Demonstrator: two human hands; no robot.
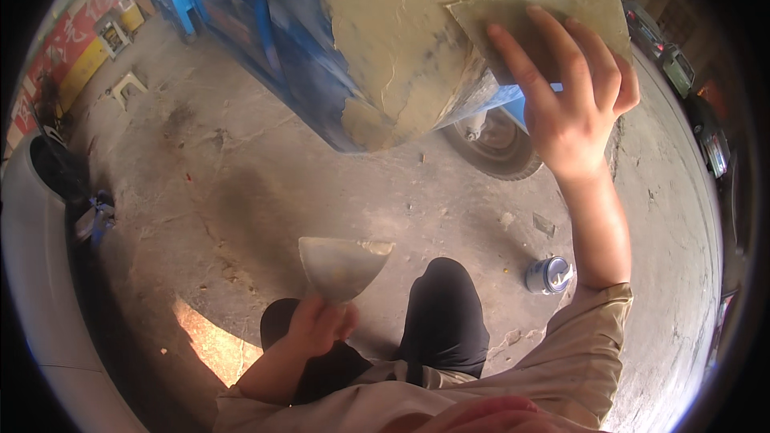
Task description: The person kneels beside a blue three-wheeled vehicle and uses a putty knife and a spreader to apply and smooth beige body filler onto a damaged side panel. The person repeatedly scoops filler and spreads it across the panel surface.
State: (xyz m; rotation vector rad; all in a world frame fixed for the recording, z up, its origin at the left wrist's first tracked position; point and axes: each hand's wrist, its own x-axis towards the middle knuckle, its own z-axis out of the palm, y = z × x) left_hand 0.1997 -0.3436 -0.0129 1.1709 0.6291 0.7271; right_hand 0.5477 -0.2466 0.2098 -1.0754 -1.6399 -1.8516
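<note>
My right hand (571,100) is raised at the upper right, its fingers spread over a flat rectangular filler spreader (589,8) that it presses against the blue vehicle body (293,40). Beige body filler (393,40) coats much of this panel in uneven, ridged patches. Low in front of me, my left hand (317,327) is closed around the handle of a wide putty knife (345,266). The knife's blade points away from me, with some filler along its far edge. Its handle is mostly hidden by my fingers.
Under the vehicle a wheel (497,144) shows. A can (549,275) stands on the concrete floor to the right of my knees. At the left are a pale car (48,289) and a small stool (128,88). Parked cars (678,72) line the far right.
</note>
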